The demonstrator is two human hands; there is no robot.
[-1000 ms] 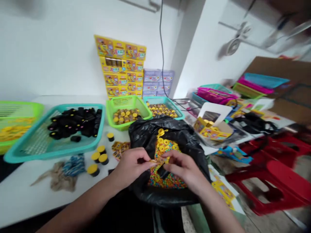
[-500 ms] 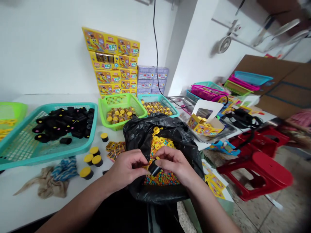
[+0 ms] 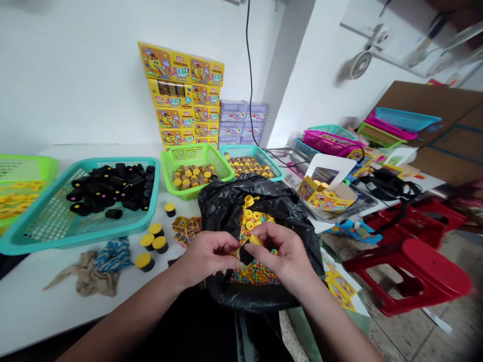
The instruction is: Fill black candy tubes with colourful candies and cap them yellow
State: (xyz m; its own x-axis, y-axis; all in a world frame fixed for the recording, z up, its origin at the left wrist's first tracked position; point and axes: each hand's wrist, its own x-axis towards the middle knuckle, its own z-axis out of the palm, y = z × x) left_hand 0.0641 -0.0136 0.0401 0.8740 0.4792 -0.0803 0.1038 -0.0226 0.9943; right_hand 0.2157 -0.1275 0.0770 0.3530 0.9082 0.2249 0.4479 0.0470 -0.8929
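Over a black plastic bag [image 3: 215, 201], my left hand [image 3: 211, 254] pinches one side of a small black cup [image 3: 246, 255]. My right hand [image 3: 281, 251] is closed at the cup's other side, fingers on a yellow lid [image 3: 255, 240] at its upper end. Whether the lid is fully seated I cannot tell. Below both hands the bag holds many coloured candy balls [image 3: 252, 275], with yellow ring-shaped pieces [image 3: 252, 219] lying on top. Left of the bag, several yellow-lidded black cups [image 3: 160, 245] stand on the table.
A teal basket [image 3: 75, 241] of black cups sits at left. Behind the bag are a green basket [image 3: 169, 173] and a blue basket [image 3: 279, 175] of filled cups. Yellow boxes [image 3: 175, 118] are stacked by the wall. A rag [image 3: 96, 276] lies at front left; a red stool [image 3: 433, 266] stands right.
The view has swung slightly left, shifting the scene rightward. The cup has turned between my hands, and more of the yellow lid shows under my right fingers.
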